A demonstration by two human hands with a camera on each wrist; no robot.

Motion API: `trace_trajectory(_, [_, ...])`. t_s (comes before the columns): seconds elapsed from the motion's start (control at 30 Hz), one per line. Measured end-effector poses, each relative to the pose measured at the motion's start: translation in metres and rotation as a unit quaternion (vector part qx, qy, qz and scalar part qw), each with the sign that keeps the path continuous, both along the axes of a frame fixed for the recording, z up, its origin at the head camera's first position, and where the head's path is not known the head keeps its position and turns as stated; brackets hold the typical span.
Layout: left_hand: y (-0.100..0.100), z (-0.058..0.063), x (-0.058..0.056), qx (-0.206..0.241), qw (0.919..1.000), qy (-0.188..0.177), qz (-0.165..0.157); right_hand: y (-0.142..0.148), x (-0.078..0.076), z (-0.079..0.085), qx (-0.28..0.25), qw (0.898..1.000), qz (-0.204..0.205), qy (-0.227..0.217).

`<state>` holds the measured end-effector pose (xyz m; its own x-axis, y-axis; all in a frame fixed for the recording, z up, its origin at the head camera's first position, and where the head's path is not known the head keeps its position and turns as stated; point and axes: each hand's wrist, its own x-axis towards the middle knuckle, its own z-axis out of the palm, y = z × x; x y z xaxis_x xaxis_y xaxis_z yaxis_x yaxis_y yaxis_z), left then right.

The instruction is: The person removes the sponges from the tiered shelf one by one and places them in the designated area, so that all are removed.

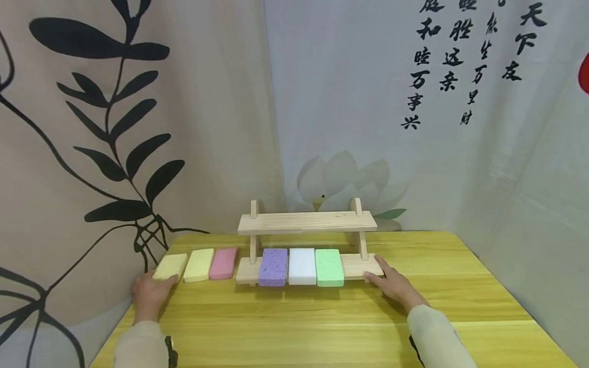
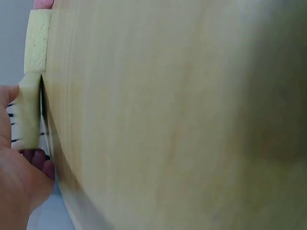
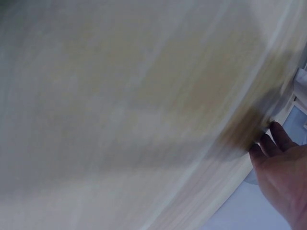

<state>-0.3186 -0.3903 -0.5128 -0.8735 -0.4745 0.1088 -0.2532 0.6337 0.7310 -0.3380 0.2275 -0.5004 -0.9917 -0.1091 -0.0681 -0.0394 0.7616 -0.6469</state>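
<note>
My left hand (image 1: 149, 294) grips a pale yellow sponge (image 1: 171, 266) at the left end of a row; in the left wrist view this sponge (image 2: 29, 110) stands slightly off the tabletop, with a thin gap beneath. Beside it on the table lie a second yellow sponge (image 1: 199, 265) and a pink sponge (image 1: 223, 263). A two-tier wooden rack (image 1: 305, 222) carries a purple sponge (image 1: 273, 267), a white sponge (image 1: 302, 266) and a green sponge (image 1: 329, 268) on its lower board. My right hand (image 1: 397, 286) holds the lower board's right end, thumb along the front, fingers round the end.
The rack's upper board (image 1: 276, 223) bears nothing. The yellowish wooden table (image 1: 300, 335) runs back to a printed cloth wall (image 1: 214, 127) with dark plants and writing. Its left and right edges slope beside my forearms.
</note>
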Motion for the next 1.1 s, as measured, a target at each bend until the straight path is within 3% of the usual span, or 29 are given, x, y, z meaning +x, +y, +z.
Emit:
trace_trajectory(0.23, [0.005,0.014,0.0,-0.002,1.0,-0.006,-0.006,0.001,-0.002,-0.003,-0.008,1.0,-0.004,-0.005])
trace_trajectory(0.43, [0.021,0.032,-0.007,-0.01,0.9994,0.031,0.012,0.001,-0.005,-0.004,-0.008,1.0,-0.006,-0.011])
trace_trajectory(0.63, [0.041,0.042,-0.014,-0.015,0.9966,0.08,0.014,0.003,-0.005,-0.003,-0.007,1.0,-0.005,-0.015])
trace_trajectory(0.87, [0.079,0.046,-0.017,0.028,0.992,0.123,0.007,0.003,-0.003,-0.001,-0.003,1.0,0.002,-0.007])
trace_trajectory(1.1, [0.129,0.047,-0.007,0.033,0.985,0.167,-0.031,0.002,-0.002,0.0,-0.005,1.0,0.004,-0.006])
